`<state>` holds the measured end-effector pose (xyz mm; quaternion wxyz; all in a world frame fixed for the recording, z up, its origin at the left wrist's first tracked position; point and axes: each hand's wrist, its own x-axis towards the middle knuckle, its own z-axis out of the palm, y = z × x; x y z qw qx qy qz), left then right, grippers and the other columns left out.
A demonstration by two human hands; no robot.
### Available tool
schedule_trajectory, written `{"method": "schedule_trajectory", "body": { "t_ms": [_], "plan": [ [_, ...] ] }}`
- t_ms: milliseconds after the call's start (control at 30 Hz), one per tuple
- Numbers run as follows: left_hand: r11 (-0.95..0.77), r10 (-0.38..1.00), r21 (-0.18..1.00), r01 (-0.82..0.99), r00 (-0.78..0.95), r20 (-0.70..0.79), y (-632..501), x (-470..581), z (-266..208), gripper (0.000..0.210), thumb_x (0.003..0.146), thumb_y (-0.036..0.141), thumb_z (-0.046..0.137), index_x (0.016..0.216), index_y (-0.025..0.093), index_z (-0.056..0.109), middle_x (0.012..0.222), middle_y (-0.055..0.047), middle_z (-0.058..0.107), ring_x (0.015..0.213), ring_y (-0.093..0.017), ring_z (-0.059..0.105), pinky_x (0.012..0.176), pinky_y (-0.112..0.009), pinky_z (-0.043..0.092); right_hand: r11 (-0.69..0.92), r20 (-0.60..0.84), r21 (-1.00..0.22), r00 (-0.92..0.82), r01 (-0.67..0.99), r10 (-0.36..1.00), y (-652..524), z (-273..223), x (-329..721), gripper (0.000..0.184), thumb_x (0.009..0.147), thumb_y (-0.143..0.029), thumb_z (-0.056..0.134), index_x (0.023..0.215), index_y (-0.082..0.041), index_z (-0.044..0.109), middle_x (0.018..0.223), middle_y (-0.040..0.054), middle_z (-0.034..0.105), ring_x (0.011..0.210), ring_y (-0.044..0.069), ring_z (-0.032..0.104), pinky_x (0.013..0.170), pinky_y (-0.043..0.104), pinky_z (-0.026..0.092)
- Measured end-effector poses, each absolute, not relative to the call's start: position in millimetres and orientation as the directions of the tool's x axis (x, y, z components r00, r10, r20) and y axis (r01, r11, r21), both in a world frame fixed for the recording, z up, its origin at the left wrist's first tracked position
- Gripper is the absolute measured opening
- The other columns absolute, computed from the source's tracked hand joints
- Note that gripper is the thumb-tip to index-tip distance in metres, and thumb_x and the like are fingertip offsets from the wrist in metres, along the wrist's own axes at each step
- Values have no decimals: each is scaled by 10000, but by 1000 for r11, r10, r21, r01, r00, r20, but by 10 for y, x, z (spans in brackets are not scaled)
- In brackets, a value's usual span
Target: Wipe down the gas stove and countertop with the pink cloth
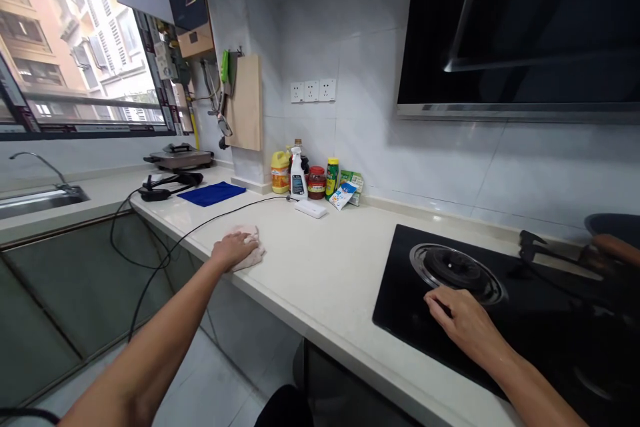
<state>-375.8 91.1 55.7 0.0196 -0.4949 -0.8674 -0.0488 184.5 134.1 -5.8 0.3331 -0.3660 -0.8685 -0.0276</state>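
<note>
My left hand presses on a pale pinkish cloth near the front edge of the cream countertop. The cloth is bunched under and beside the fingers. Over the front of a black glass gas hob, my right hand hangs with its fingers loosely curled in. I see nothing in it. Just behind that hand lies the round burner. A black cable runs across the counter past the far side of the cloth, then drops over the front edge.
Against the back wall stand a yellow jug, a white spray bottle, a red-lidded jar, a green bottle and packets. A white box lies before them. Farther left are a blue cloth and a sink. A cleaver rests behind the hob.
</note>
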Motion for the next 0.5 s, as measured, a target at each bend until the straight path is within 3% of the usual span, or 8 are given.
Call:
{"method": "schedule_trajectory", "body": {
  "t_ms": [167,267,367,433,500],
  "plan": [
    [289,952,120,950,-298,69,1173,-3109,485,523,979,490,596,1422,217,548,1540,-123,493,1383,-319,492,1152,-597,384,707,577,-179,-509,684,639,1401,-119,1865,281,1003,-332,476,833,-245,683,801,-6,707,701,173,650,711,334,447],
    [104,992,153,983,-114,59,1342,-2512,428,527,979,496,592,1431,228,548,1570,-121,468,1413,-321,465,1174,-603,354,687,589,-180,-482,704,649,1457,-144,1923,229,981,-330,490,939,-236,695,855,16,714,743,186,654,741,348,453],
    [-71,997,186,980,64,40,1324,-1893,368,542,973,552,542,1451,296,547,1642,-78,412,1510,-310,358,1216,-556,300,644,625,-213,-404,734,668,1445,-62,1918,187,919,-322,510,898,-216,662,846,30,686,754,199,631,744,362,447],
    [-186,983,206,961,182,37,1170,-1555,339,554,946,582,532,1447,347,557,1659,-27,400,1545,-288,311,1230,-504,289,617,626,-295,-341,730,702,1317,84,1818,171,884,-327,519,798,-213,612,786,22,647,707,190,591,701,346,437],
    [-298,954,226,927,296,46,941,-1331,321,573,910,597,561,1438,372,569,1649,13,419,1545,-259,323,1236,-447,294,610,583,-465,-296,642,756,1034,298,1615,176,887,-352,545,793,-214,599,744,5,617,662,168,554,653,314,432]
  ]
}}
